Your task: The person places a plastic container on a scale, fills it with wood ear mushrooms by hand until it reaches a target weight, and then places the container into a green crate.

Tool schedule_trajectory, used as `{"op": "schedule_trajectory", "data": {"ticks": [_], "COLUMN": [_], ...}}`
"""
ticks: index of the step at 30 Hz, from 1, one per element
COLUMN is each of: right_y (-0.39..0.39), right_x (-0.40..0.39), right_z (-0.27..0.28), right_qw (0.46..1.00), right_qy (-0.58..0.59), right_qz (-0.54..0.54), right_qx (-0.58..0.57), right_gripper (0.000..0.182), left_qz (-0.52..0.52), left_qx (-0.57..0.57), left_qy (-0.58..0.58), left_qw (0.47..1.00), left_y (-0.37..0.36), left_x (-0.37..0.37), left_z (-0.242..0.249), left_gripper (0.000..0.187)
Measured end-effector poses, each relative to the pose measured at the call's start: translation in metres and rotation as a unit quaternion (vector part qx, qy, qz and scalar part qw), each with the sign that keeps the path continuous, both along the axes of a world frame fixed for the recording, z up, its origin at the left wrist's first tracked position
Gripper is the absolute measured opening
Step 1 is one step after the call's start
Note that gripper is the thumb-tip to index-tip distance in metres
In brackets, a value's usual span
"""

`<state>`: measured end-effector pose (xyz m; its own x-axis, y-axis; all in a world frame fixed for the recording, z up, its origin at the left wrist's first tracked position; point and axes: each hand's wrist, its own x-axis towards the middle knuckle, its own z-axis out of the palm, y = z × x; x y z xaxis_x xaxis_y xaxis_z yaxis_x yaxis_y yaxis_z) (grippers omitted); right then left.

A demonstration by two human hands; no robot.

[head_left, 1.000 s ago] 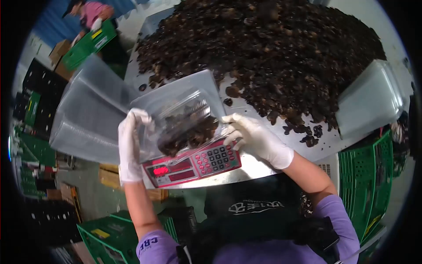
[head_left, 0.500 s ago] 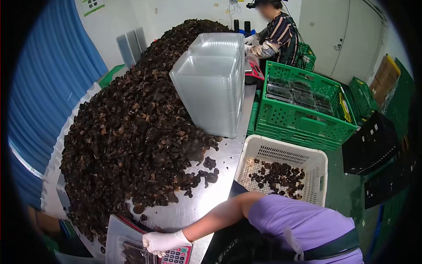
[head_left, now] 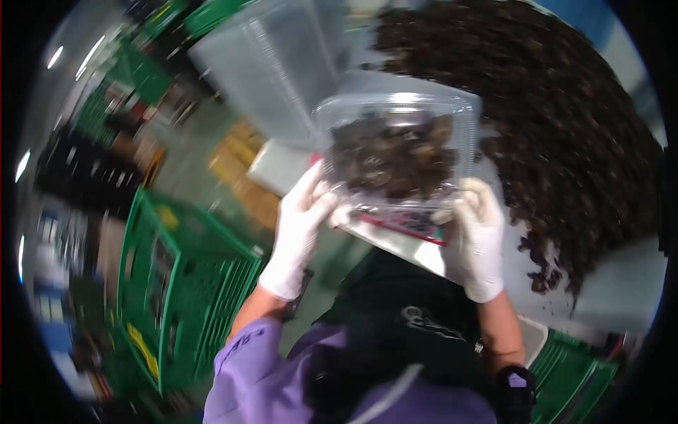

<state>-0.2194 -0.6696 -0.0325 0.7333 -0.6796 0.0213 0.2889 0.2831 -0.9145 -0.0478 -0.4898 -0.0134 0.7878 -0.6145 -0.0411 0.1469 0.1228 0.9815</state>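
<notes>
- A clear, rectangular plastic box with a ribbed rim (head_left: 464,141) is held up in front of the body, above the pale metal surface (head_left: 515,254).
- Its lower left corner is gripped by the left hand (head_left: 300,230), which is covered by a white glove and has its fingers bent around the edge.
- The lower right corner is gripped by the right hand (head_left: 482,237), likewise gloved in white, with its fingers curled against the side.
- Dark brown, crinkled pieces (head_left: 392,159) are seen through the clear plastic; whether the lid is fastened cannot be told.
- A red-edged scale with a keypad (head_left: 402,230) is partly hidden by the box, its front strip shown just below the lower rim; whether the two are touching cannot be told.
- A tall stack of clear plastic containers (head_left: 272,78) is placed near the box, on the left.
- The right side of the surface is covered by a broad heap of dark brown pieces (head_left: 558,120).
- A green, slatted plastic crate (head_left: 183,290) is seen at lower left, well apart from the box.
</notes>
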Motion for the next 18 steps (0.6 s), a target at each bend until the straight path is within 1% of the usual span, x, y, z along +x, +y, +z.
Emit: {"op": "schedule_trajectory", "data": {"ticks": [1, 2, 4, 5, 6, 7, 8, 9, 10, 12, 14, 16, 17, 18], "right_y": [0.001, 0.005, 0.020, 0.015, 0.013, 0.012, 0.026, 0.031, 0.033, 0.036, 0.039, 0.038, 0.035, 0.035], "right_x": [0.000, 0.013, 0.022, 0.021, 0.020, 0.021, 0.029, 0.036, 0.041, 0.052, 0.058, 0.062, 0.064, 0.065], "right_z": [-0.001, -0.002, 0.009, 0.001, 0.004, -0.001, -0.002, 0.000, -0.001, -0.009, -0.016, -0.016, -0.018, -0.021], "right_qw": [0.999, 0.995, 0.989, 0.983, 0.979, 0.978, 0.977, 0.978, 0.976, 0.969, 0.968, 0.956, 0.949, 0.952], "right_qy": [-0.013, -0.027, -0.027, -0.033, 0.005, 0.016, 0.037, 0.061, 0.056, 0.072, 0.077, 0.120, 0.134, 0.139], "right_qz": [0.021, 0.041, 0.056, 0.106, 0.146, 0.161, 0.173, 0.171, 0.181, 0.215, 0.216, 0.239, 0.244, 0.237], "right_qx": [-0.044, -0.085, -0.136, -0.148, -0.140, -0.128, -0.120, -0.104, -0.106, -0.099, -0.107, -0.119, -0.148, -0.133], "right_gripper": [0.041, 0.048, 0.058, 0.059, 0.046, 0.039, 0.031, 0.021, 0.021, 0.019, 0.018, 0.018, 0.018, 0.017], "left_qz": [-0.010, 0.021, 0.148, 0.210, 0.261, 0.331, 0.397, 0.476, 0.550, 0.615, 0.626, 0.652, 0.672, 0.675], "left_qx": [-0.016, -0.046, -0.047, -0.077, -0.110, -0.071, -0.034, -0.019, -0.004, 0.090, 0.187, 0.195, 0.160, 0.155], "left_qy": [0.005, -0.031, -0.071, -0.077, -0.088, -0.146, -0.190, -0.207, -0.223, -0.231, -0.197, -0.155, -0.115, -0.115], "left_qw": [1.000, 0.998, 0.985, 0.972, 0.955, 0.929, 0.897, 0.854, 0.805, 0.749, 0.731, 0.717, 0.714, 0.712], "left_y": [0.010, 0.026, 0.066, 0.099, 0.134, 0.170, 0.222, 0.259, 0.295, 0.382, 0.472, 0.540, 0.563, 0.578], "left_x": [-0.006, 0.004, 0.004, 0.008, 0.014, 0.016, 0.024, 0.027, 0.029, 0.036, 0.040, 0.048, 0.055, 0.066], "left_z": [0.012, 0.012, 0.037, 0.042, 0.048, 0.058, 0.063, 0.067, 0.068, 0.063, 0.056, 0.044, 0.036, 0.027], "left_gripper": [0.062, 0.062, 0.056, 0.052, 0.047, 0.044, 0.040, 0.040, 0.040, 0.039, 0.035, 0.026, 0.016, 0.016]}}
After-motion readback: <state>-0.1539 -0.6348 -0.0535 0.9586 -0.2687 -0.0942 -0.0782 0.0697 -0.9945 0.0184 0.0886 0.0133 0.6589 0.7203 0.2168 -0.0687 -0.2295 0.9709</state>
